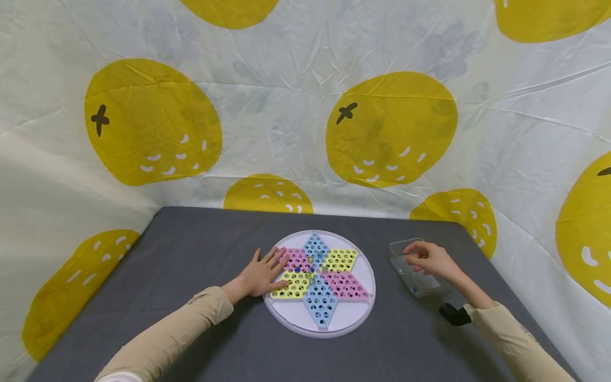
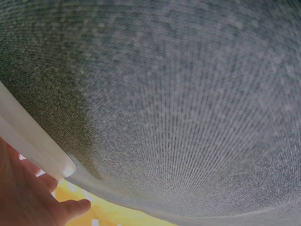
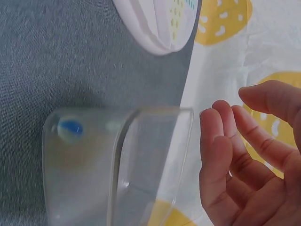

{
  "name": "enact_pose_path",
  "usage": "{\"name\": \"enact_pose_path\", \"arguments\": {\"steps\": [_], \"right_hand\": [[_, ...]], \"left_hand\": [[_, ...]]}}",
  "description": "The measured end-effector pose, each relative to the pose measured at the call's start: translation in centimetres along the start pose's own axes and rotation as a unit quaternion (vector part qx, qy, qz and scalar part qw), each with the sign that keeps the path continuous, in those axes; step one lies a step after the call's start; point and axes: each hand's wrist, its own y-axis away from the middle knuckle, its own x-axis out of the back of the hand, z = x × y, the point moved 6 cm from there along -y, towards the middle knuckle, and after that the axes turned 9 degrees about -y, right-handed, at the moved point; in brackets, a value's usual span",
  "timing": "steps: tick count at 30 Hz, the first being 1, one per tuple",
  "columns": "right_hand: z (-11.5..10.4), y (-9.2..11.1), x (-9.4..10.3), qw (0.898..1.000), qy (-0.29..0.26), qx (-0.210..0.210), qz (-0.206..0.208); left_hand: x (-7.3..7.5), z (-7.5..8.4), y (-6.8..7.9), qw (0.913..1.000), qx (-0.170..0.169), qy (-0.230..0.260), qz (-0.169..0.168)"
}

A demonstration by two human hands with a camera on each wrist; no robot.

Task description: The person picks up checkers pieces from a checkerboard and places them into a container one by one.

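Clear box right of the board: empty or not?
Not empty: a blue marble shows through the wall of the clear box in the right wrist view.

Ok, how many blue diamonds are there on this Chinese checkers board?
2 on the Chinese checkers board: the far blue diamond and, opposite it, the near blue diamond. None seems hidden.
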Motion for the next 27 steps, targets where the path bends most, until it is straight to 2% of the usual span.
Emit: {"name": "enact_pose_path", "arguments": {"steps": [11,19,27], "right_hand": [[-1.4,-1.1,-2.7,1.0,0.0,0.015,-0.021],[-2.3,-1.8,-4.4,1.0,0.003,0.02,-0.021],[-2.8,-2.7,-6.1,0.999,-0.018,0.028,-0.036]], "left_hand": [[0.1,0.0,0.0,1.0,-0.002,0.004,0.003],[0.0,0.0,0.0,1.0,-0.001,0.003,0.0],[0.2,0.0,0.1,1.0,0.001,0.006,-0.006]]}}
